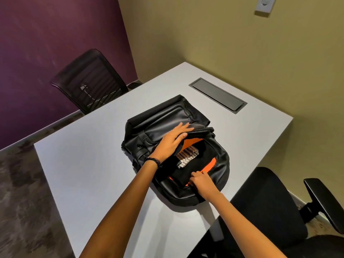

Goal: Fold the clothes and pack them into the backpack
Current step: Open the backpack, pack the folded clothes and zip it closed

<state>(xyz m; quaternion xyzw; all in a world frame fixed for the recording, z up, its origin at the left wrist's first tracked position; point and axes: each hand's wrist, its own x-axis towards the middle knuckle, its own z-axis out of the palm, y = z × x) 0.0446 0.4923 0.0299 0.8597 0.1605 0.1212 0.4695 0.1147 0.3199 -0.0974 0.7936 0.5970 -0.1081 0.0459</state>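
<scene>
A black backpack point(219, 168) with an orange lining lies open on the white table point(89, 164). Inside it sit a folded black garment point(197, 159) and a black-and-white striped garment point(187, 157). My left hand point(172, 141) holds the front flap back, fingers straight along the top and thumb hooked under its edge. My right hand point(200, 180) is curled at the near rim of the opening, pinching something small there, seemingly the zipper pull; the thing itself is hidden by the fingers.
A grey cable hatch point(217, 94) is set into the table behind the backpack. A black mesh chair point(89, 84) stands at the far left corner. Another black chair point(268, 207) with an armrest stands at the right, close to my right arm.
</scene>
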